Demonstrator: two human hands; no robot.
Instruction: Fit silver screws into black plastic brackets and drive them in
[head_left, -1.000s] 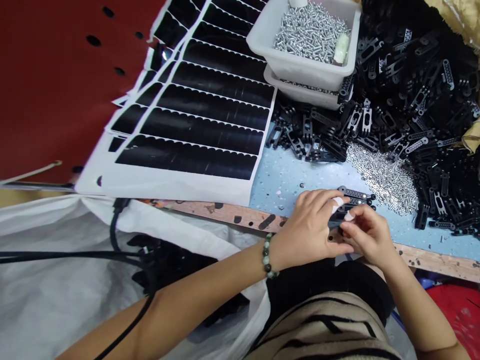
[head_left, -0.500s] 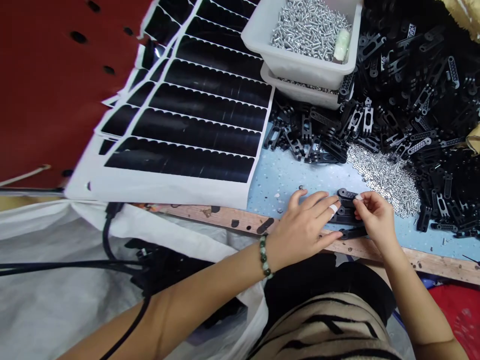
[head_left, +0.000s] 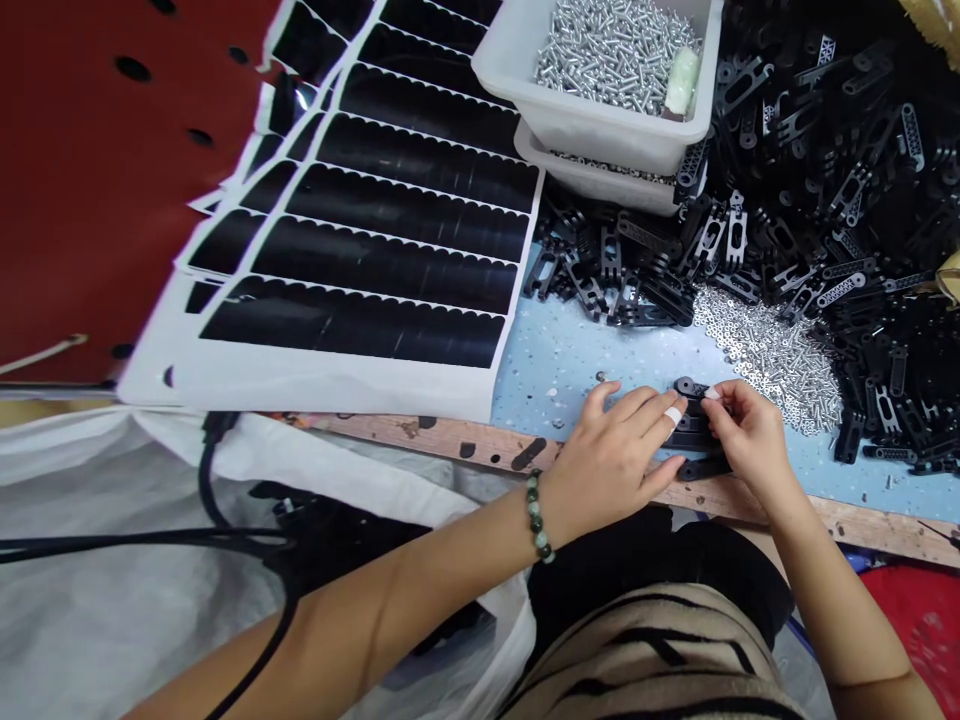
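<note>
Black parts | left hand partly covers them | right hand: fingertip contents unclear

Left of the white bin, the sheet has black bands with scalloped white edges; below the bin, the parts are black, the tabletop speckled light blue.

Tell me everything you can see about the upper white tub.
The upper tub looks like translucent white plastic, open-topped, with a rim and walls narrowing downward. It sits upright on a lower tub. Small silver pins cover its visible floor; a pale green piece lies at its right. Its far side is out of view.
</note>
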